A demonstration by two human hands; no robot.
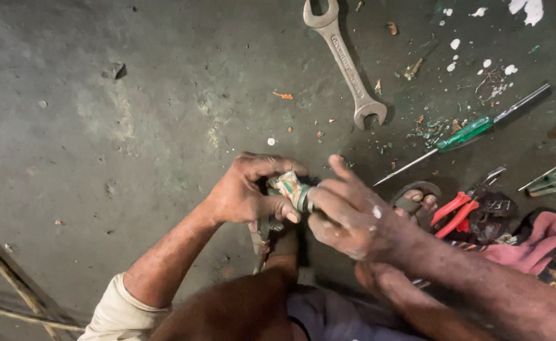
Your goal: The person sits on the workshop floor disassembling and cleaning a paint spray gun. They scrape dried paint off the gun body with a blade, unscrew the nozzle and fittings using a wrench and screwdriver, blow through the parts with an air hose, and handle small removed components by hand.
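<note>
My left hand [248,191] and my right hand [347,211] meet over the grey concrete floor [101,126]. Between them they grip a small cylindrical part [292,188] wrapped in whitish, green and orange tape or wire. The left fingers pinch its left end. My right hand closes on its right end, index finger lifted. A dark metal piece [262,239] hangs below the left hand, partly hidden. My knee and foot lie under the hands.
A double open-ended steel spanner [344,60] lies at the top centre. A green-handled screwdriver [464,134] lies to the right, red-handled pliers [453,213] beside a sandalled foot [417,201], a pink cloth [533,243] at the right edge. Small scraps litter the floor.
</note>
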